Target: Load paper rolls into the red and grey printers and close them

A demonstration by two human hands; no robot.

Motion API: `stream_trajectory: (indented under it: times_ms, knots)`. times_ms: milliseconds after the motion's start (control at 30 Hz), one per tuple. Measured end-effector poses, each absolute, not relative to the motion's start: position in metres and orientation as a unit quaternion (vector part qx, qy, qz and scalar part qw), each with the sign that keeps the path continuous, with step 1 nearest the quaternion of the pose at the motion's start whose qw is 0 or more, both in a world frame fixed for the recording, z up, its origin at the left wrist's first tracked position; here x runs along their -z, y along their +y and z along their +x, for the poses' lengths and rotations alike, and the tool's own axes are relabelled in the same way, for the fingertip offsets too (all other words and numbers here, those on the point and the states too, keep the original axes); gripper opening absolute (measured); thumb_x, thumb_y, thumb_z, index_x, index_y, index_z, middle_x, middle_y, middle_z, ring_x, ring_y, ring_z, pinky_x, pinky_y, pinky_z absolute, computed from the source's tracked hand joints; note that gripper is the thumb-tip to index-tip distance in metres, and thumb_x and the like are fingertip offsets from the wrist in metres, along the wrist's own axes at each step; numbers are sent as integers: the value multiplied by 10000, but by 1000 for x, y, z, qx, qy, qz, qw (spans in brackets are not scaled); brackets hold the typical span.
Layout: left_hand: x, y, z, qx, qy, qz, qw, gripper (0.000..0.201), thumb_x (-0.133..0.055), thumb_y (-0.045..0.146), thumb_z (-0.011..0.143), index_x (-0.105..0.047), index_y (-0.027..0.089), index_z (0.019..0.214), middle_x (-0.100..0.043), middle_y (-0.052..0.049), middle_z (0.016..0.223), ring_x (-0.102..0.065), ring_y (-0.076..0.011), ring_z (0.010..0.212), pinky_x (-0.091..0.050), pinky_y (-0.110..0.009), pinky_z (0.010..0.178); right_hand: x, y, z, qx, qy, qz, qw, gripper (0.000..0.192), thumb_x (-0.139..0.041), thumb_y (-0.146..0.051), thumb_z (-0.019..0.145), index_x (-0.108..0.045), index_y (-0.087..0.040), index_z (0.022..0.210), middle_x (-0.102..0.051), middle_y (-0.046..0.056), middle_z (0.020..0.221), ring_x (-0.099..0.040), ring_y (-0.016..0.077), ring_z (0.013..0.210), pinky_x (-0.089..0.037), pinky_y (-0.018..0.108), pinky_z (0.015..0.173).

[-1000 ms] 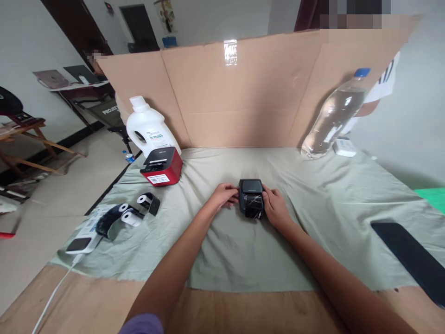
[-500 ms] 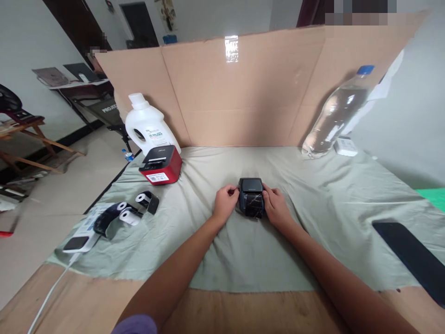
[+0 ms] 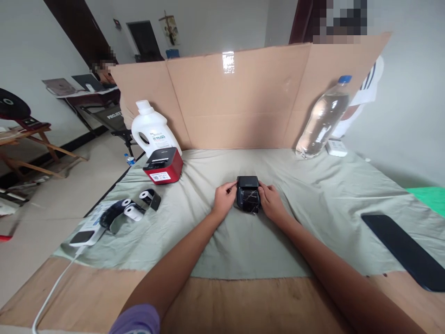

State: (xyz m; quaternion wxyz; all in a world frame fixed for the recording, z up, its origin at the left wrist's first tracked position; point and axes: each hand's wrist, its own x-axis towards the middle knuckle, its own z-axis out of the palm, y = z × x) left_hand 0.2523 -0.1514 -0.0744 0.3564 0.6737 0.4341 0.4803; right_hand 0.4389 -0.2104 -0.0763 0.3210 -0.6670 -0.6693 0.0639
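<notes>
A small black box-like device [image 3: 249, 195], which looks like a portable receipt printer, sits on the green-grey cloth between my hands. Its top has a dark lid, and the front below is shiny, with thin light lines across it. My left hand [image 3: 224, 199] is closed, thumb and fingertip against the device's upper left edge. Along the opposite side, my right hand [image 3: 273, 200] presses its fingers and thumb against the right edge. Together the two hands hold it from both sides. The faces under my fingertips are hidden.
Left stand a red-and-black printer [image 3: 164, 166], a white jug [image 3: 153, 127], several paper rolls [image 3: 134, 213] with black strips, and a white device [image 3: 85, 237] on a cable. Right are a water bottle [image 3: 323, 118], small white box [image 3: 336, 147] and black phone [image 3: 405, 250]. Cardboard [image 3: 239, 102] stands behind.
The camera view has shifted slightly, so the scene sits differently in the frame. Both hands stay on the black device. More of a person's white clothing shows behind the bottle.
</notes>
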Motion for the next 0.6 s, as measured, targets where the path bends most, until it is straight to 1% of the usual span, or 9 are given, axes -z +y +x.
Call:
stream_trajectory:
  times_ms: [67, 133, 233, 300, 367, 467, 600]
  knots:
    - [75, -150, 253, -479, 424, 672, 372, 316, -526, 215, 909, -741, 160, 1134, -756, -66, 1119, -700, -174, 1012, -533, -296, 935, 77, -210, 439, -59, -670, -666, 321, 531, -218, -387, 1033, -559, -166, 1375, -701, 140, 1002, -589, 274, 997, -457, 364, 885]
    - [75, -149, 253, -475, 418, 672, 384, 352, -516, 264, 936, -699, 177, 1223, -717, -56, 1229, -668, -171, 1126, -502, -300, 1014, 77, -210, 439, -56, -669, -667, 322, 526, -225, -384, 1032, -561, -165, 1374, -701, 138, 982, -587, 276, 995, -454, 366, 875]
    - [73, -148, 255, -451, 428, 676, 395, 410, -481, 333, 972, -620, 220, 1341, -623, -32, 1380, -577, -166, 1287, -422, -308, 1118, 77, -210, 439, -52, -671, -667, 319, 517, -233, -386, 1033, -561, -175, 1373, -703, 122, 955, -586, 265, 975, -451, 353, 861]
    - [71, -147, 255, -425, 441, 684, 396, 443, -442, 383, 992, -571, 252, 1395, -571, -15, 1437, -518, -169, 1353, -373, -318, 1158, 77, -210, 439, -52, -674, -664, 319, 520, -233, -388, 1033, -560, -169, 1373, -708, 120, 961, -584, 261, 967, -450, 351, 858]
    - [69, -145, 254, -402, 453, 693, 391, 473, -403, 436, 1003, -539, 271, 1425, -547, -7, 1458, -487, -180, 1382, -347, -333, 1173, 76, -210, 438, -53, -675, -663, 321, 521, -235, -388, 1034, -552, -166, 1383, -712, 122, 980, -584, 258, 962, -449, 351, 860]
    - [67, -142, 253, -379, 465, 706, 377, 493, -360, 479, 1008, -552, 275, 1414, -560, -16, 1444, -498, -199, 1374, -363, -358, 1159, 76, -211, 438, -52, -669, -669, 320, 516, -244, -389, 1035, -551, -173, 1387, -712, 120, 992, -588, 251, 960, -447, 345, 861]
    - [66, -141, 254, -361, 479, 715, 359, 478, -375, 486, 1002, -577, 291, 1389, -584, -22, 1421, -519, -212, 1356, -379, -374, 1143, 75, -211, 437, -54, -668, -675, 310, 519, -243, -384, 1035, -550, -158, 1386, -712, 124, 983, -584, 257, 988, -443, 342, 863]
